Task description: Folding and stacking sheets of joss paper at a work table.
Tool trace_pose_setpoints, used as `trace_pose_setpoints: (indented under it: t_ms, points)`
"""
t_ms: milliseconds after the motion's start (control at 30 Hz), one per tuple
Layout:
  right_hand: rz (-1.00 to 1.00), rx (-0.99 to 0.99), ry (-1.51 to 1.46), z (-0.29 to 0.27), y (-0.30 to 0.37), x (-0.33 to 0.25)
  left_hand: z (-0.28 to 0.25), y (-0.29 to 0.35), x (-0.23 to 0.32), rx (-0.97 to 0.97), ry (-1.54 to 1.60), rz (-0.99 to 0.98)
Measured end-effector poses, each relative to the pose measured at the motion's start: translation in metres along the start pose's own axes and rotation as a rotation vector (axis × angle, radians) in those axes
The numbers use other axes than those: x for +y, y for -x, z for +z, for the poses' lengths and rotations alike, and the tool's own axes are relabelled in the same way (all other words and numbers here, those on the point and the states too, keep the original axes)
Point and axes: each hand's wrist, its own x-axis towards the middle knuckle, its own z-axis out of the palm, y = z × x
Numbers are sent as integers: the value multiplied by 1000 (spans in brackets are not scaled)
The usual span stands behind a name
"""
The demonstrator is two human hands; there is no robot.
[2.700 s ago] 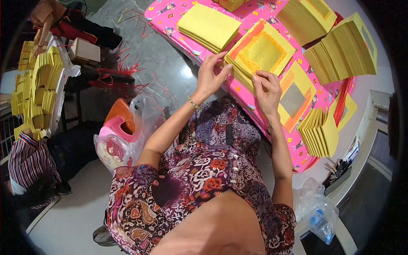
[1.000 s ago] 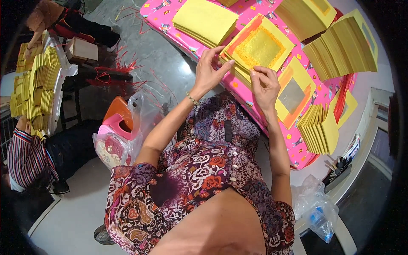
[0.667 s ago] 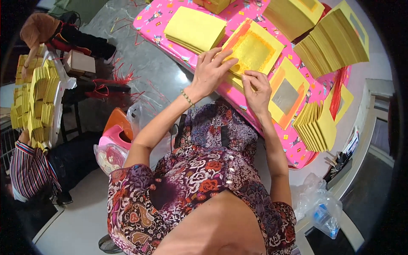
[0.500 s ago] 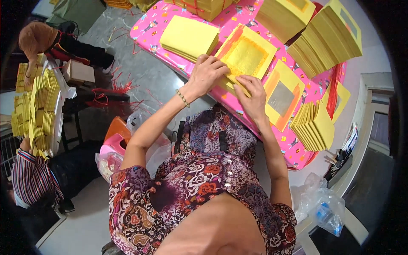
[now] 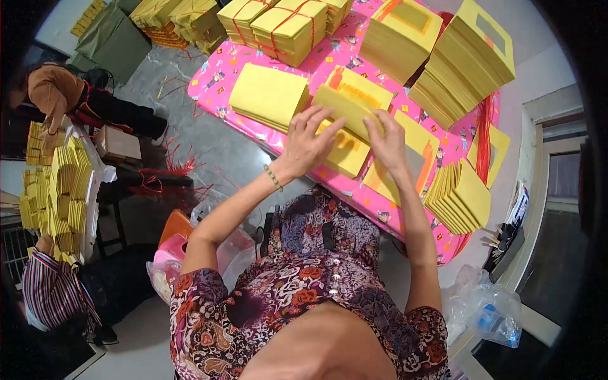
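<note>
A yellow paper sheet is bent over in a raised curl on top of a stack of yellow sheets with orange and gold patches. My right hand pinches the curl's right end between thumb and fingers. At its left end, my left hand is open, fingers spread, close to or touching the paper. A pile of folded yellow papers lies to the left of the stack. On the right, partly under my right forearm, are flat yellow sheets with a silver patch.
The pink patterned table also bears red-tied yellow bundles, tall paper stacks, fanned folded papers and red strings. At left, two people work by a table of yellow papers. A pink stool stands nearby.
The sheet's near edge has come up and over, away from me, into a curl. My hands have moved apart; the left has loosened its fingers. The view has shifted slightly.
</note>
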Motion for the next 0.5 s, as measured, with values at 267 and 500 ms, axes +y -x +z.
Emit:
trace_pose_setpoints:
  t_ms: [267,500]
  points:
    - [76,-90,59,-15,-83,70,30,-25,6,-246,88,-6]
    - [31,-248,191,-9,-114,92,50,-34,0,-361,-7,-41]
